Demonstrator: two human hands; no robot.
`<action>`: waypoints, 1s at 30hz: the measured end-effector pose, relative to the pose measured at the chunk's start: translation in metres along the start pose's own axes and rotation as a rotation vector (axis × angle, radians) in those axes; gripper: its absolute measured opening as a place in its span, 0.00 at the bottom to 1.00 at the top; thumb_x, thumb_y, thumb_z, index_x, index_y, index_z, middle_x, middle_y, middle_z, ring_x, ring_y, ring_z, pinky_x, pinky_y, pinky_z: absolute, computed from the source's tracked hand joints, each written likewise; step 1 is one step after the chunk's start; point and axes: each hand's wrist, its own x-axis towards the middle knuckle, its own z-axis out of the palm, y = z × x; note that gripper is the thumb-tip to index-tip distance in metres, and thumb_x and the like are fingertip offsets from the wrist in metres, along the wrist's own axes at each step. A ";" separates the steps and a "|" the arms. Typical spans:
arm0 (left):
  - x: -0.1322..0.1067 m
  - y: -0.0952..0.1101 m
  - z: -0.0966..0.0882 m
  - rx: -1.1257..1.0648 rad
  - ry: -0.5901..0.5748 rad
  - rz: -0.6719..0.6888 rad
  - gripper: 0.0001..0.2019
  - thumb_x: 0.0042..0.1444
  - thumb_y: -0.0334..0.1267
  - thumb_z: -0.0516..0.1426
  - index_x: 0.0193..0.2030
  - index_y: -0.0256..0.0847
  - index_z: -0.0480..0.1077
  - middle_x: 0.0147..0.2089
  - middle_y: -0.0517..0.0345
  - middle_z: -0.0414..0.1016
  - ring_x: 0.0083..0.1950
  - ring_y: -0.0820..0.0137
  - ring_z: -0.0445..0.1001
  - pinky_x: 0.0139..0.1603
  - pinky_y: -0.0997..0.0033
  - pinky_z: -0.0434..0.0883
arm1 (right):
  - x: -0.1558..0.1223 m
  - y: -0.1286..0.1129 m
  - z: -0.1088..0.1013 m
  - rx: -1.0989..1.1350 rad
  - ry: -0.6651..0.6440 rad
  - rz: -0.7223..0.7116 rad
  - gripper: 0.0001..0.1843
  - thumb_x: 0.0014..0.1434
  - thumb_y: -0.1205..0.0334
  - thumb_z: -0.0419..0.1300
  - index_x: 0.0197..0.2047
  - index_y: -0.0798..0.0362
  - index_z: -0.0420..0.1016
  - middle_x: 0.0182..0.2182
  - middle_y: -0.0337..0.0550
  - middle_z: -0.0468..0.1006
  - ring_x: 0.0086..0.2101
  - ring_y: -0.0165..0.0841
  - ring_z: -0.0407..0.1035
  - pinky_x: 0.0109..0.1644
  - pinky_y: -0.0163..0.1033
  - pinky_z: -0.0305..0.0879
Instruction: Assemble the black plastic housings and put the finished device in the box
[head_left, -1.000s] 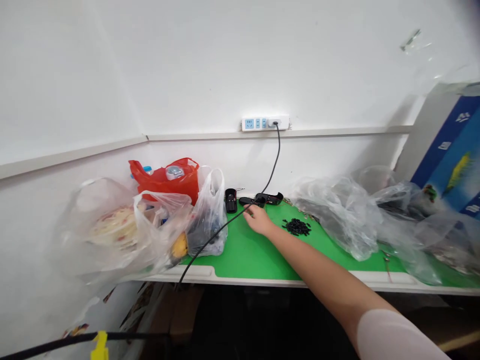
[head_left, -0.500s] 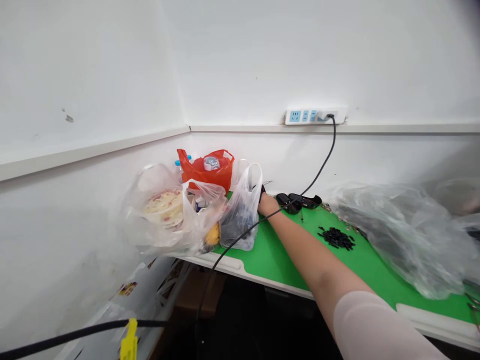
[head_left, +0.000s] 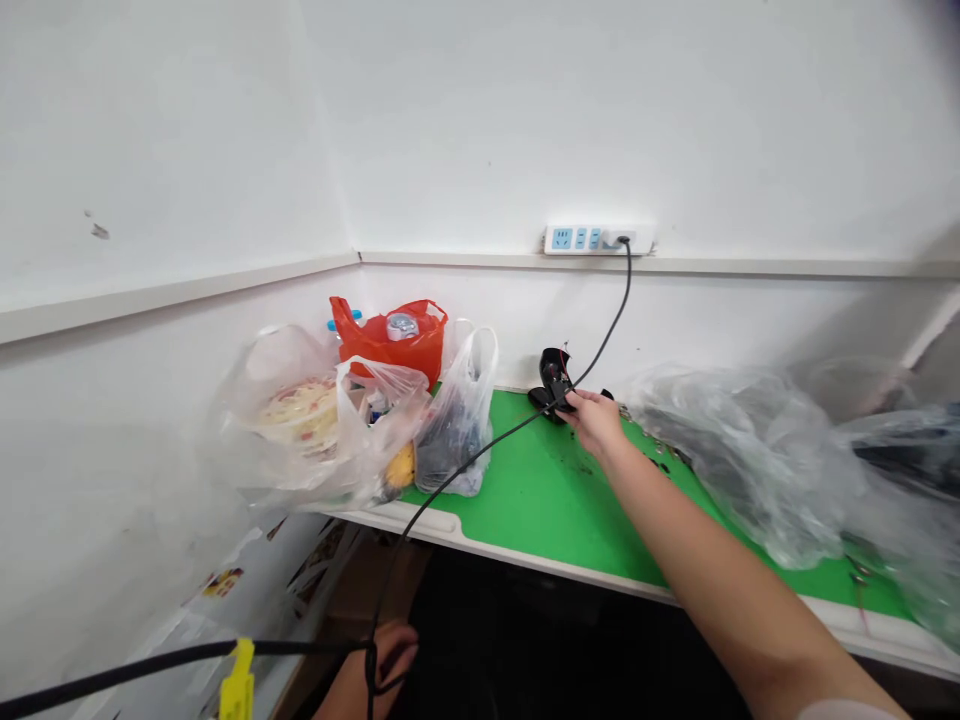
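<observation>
My right hand [head_left: 598, 422] reaches over the green table mat [head_left: 525, 510], its fingers closed on a black plastic shell [head_left: 556, 372] with thin wires at its top. The shell is held tilted up, close to the back wall. Another dark piece [head_left: 538, 399] shows beside it, partly covered. Below the table's front edge is my left hand [head_left: 395, 648], its fingers curled in. What it holds, if anything, I cannot make out. A black cable [head_left: 450, 477] passes in front of the shell and near my left hand.
On the left stand a clear bag [head_left: 300, 420] of food, a red bag [head_left: 397, 350] and a white plastic bag [head_left: 457, 440]. Crumpled clear plastic [head_left: 750, 460] covers the right side. The cable runs up to a power strip [head_left: 592, 240] on the wall.
My right hand has moved right, away from the white bag, and now grips a raised black shell. My left hand has come into view at the bottom. The view has shifted slightly right.
</observation>
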 end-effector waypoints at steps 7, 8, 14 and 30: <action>0.103 0.126 0.006 -0.318 -0.192 0.263 0.09 0.58 0.42 0.53 0.35 0.39 0.70 0.31 0.56 0.72 0.32 0.72 0.70 0.33 0.74 0.66 | -0.073 0.012 -0.054 0.650 0.043 0.179 0.10 0.46 0.68 0.67 0.33 0.57 0.71 0.28 0.41 0.77 0.29 0.30 0.73 0.34 0.36 0.75; 0.122 0.141 0.013 -0.390 -0.162 0.267 0.10 0.57 0.42 0.53 0.38 0.39 0.70 0.35 0.55 0.73 0.35 0.71 0.71 0.36 0.73 0.67 | -0.084 0.014 -0.058 0.674 0.061 0.165 0.12 0.45 0.67 0.69 0.33 0.57 0.71 0.28 0.40 0.77 0.29 0.30 0.73 0.34 0.36 0.74; 0.230 0.207 0.073 -1.016 -0.194 0.199 0.23 0.49 0.40 0.61 0.52 0.38 0.64 0.48 0.47 0.73 0.49 0.63 0.72 0.50 0.64 0.68 | -0.125 0.025 -0.066 0.689 0.020 0.079 0.19 0.41 0.63 0.72 0.37 0.56 0.72 0.30 0.39 0.77 0.29 0.29 0.72 0.33 0.34 0.73; 0.263 0.208 0.069 -1.541 -0.341 -0.039 0.16 0.48 0.33 0.61 0.44 0.36 0.65 0.39 0.49 0.75 0.37 0.63 0.77 0.37 0.58 0.75 | -0.120 0.047 -0.062 0.529 0.134 0.043 0.13 0.49 0.56 0.65 0.33 0.57 0.73 0.30 0.42 0.76 0.32 0.31 0.72 0.39 0.37 0.69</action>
